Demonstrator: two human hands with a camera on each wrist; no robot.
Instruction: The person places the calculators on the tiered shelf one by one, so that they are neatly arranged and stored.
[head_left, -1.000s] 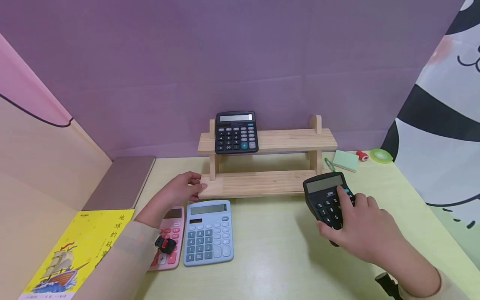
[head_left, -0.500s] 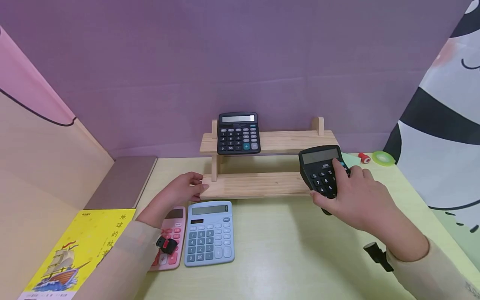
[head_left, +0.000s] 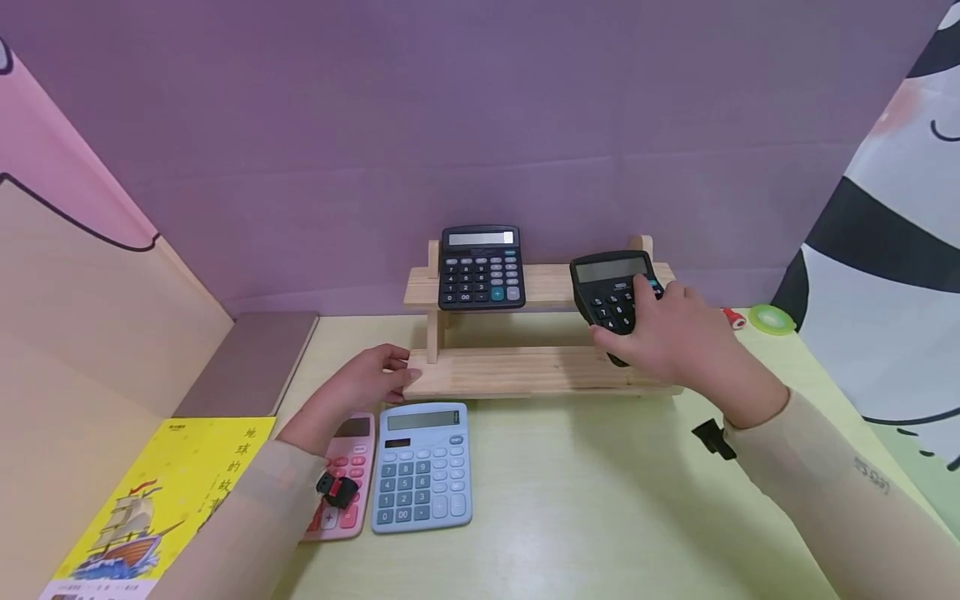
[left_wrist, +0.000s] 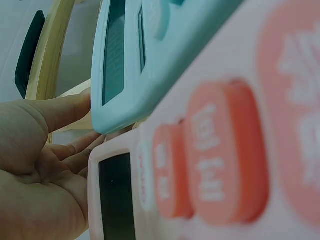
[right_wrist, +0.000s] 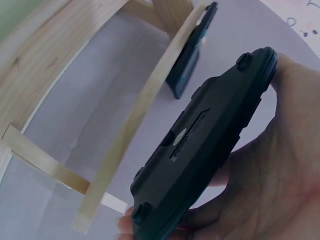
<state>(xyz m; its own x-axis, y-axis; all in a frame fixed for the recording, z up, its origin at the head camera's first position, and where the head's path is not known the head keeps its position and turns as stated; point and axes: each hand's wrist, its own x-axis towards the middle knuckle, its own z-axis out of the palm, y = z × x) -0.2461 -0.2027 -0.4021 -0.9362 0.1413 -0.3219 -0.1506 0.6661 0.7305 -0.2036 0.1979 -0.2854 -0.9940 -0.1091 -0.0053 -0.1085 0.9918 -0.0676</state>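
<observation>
My right hand [head_left: 671, 337] grips a black calculator [head_left: 611, 287] by its sides, tilted, in front of the right part of the two-tier wooden shelf [head_left: 495, 371]. The right wrist view shows the back of this black calculator [right_wrist: 200, 135], apart from the upper board. A second black calculator [head_left: 482, 267] leans upright on the upper tier at the left. My left hand [head_left: 367, 379] holds the left end of the lower board, thumb on top. Below it a blue calculator [head_left: 422, 467] and a pink calculator [head_left: 352, 458] lie side by side; my left sleeve partly covers the pink one.
A yellow book [head_left: 165, 492] and a grey-brown notebook [head_left: 247, 362] lie at the left. Behind my right hand are a red item [head_left: 735, 318] and a green tape roll [head_left: 771, 320]. A purple cloth wall [head_left: 525, 125] stands behind the shelf.
My right hand has lifted the black calculator up and to the left, from near the lower board to the upper tier's height. My left hand stays at the shelf's end.
</observation>
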